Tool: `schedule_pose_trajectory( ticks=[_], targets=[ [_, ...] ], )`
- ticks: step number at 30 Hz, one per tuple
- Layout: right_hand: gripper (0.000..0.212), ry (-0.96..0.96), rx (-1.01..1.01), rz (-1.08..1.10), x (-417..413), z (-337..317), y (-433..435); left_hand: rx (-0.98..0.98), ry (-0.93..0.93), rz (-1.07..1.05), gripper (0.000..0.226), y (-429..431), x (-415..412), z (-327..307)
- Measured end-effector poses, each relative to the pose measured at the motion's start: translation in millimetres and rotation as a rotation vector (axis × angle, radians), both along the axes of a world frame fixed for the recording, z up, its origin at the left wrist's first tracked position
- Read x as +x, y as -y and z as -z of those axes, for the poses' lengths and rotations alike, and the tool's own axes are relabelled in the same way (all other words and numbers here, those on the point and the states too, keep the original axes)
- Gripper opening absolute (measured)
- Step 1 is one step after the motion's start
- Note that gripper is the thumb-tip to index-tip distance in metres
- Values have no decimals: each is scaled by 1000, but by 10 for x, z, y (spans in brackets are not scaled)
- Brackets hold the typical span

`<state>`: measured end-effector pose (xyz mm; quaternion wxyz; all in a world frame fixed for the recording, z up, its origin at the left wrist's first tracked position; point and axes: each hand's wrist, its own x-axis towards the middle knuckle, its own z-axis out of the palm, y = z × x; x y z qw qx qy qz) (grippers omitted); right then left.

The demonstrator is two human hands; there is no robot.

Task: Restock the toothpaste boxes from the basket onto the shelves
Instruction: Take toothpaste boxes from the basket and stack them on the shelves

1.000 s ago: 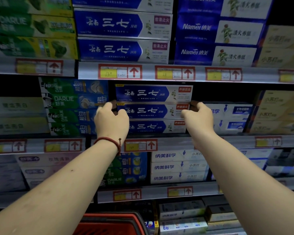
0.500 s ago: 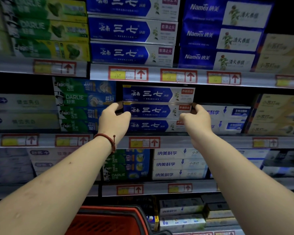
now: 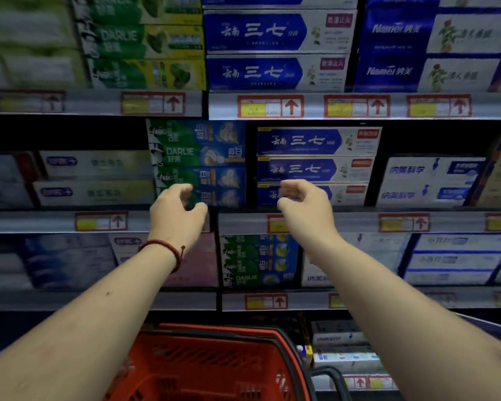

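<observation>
Two bare hands are hovering before a shop shelf: the left hand [image 3: 177,218], wearing a red cord bracelet [image 3: 168,248], and the right hand [image 3: 304,209] are both holding nothing, fingers loosely curled and thumbs apart. Three stacked blue toothpaste boxes [image 3: 315,169] are sitting on the middle shelf [image 3: 344,222] just behind the right hand, beside green Darlie boxes [image 3: 197,157]. A red basket [image 3: 209,360] is showing below the forearms.

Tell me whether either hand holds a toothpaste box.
No, the left hand and right hand hover loosely curled before the shelf, gripping nothing.
</observation>
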<state>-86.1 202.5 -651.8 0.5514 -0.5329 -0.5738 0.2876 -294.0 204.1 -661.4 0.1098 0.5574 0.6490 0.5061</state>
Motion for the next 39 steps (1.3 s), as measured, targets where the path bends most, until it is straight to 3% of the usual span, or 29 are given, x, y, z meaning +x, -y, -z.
schedule_pose_trajectory(
  ticks=[8,19,28,34,39],
  targets=[
    [53,71,-37,-74,-530,86,-218,-32,45,-157,49,-218,-557,132],
    [62,144,-89,39,-779,170,-388,-37,89,-103,56,-417,-697,197],
    [64,196,-62,80,-784,245,-372,48,121,-112,29,-425,-714,288],
    [71,196,-46,79,-811,253,-353,60,111,-122,41,-388,-699,304],
    [70,192,-42,84,-819,248,-360,87,77,-128,37,-355,-693,303]
  ],
)
